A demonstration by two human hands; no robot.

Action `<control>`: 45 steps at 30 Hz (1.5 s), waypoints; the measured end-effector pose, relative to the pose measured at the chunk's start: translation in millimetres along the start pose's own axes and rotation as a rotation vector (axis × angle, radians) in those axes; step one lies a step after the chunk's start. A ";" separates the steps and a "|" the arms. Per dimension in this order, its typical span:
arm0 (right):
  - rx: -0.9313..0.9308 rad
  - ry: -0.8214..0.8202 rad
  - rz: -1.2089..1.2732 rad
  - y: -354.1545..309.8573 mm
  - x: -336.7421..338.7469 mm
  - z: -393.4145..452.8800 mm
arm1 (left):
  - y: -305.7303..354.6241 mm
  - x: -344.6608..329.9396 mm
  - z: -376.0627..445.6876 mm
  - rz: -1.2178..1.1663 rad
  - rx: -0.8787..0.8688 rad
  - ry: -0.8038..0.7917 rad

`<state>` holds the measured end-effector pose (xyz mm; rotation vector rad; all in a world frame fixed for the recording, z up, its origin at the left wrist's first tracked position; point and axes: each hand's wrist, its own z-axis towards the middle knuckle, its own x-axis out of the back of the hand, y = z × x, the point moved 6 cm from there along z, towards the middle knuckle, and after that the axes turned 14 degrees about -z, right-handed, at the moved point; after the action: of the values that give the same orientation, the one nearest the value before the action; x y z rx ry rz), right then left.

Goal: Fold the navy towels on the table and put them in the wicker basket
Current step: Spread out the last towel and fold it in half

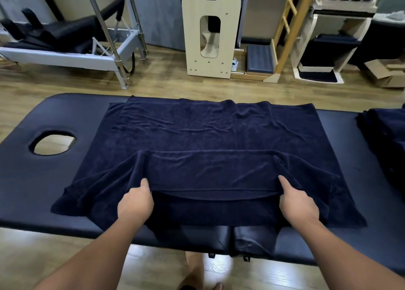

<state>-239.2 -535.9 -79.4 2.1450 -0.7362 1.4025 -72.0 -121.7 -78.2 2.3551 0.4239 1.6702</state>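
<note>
1. The face hole sits at the worktop's left end.
2. Left hand pinches the near hem of the navy towel spread across the worktop.
3. Right hand pinches the same hem.
4. More navy towels lie far right.

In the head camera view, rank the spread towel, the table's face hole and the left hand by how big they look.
1. Spread towel, by far.
2 and 3. Face hole and left hand look alike; the hand is nearer the camera, so unranked.
</note>
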 end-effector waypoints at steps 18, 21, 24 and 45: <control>-0.182 0.448 0.252 -41.7 135.7 163.4 | 95.9 77.7 211.1 -0.073 -0.021 0.101; -0.274 0.411 0.260 -48.1 159.5 209.1 | 129.6 83.0 251.8 -0.052 -0.100 0.108; -0.259 0.370 0.382 -57.3 168.0 246.0 | 158.1 83.7 283.2 -0.182 -0.095 0.130; 0.059 0.188 -0.099 -16.3 45.7 229.4 | 375.1 -129.6 128.7 0.333 -0.328 -0.563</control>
<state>-58.8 -679.3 -122.7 2.0281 -0.5164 1.5645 48.5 -520.2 -105.8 2.5745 -0.3323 0.9943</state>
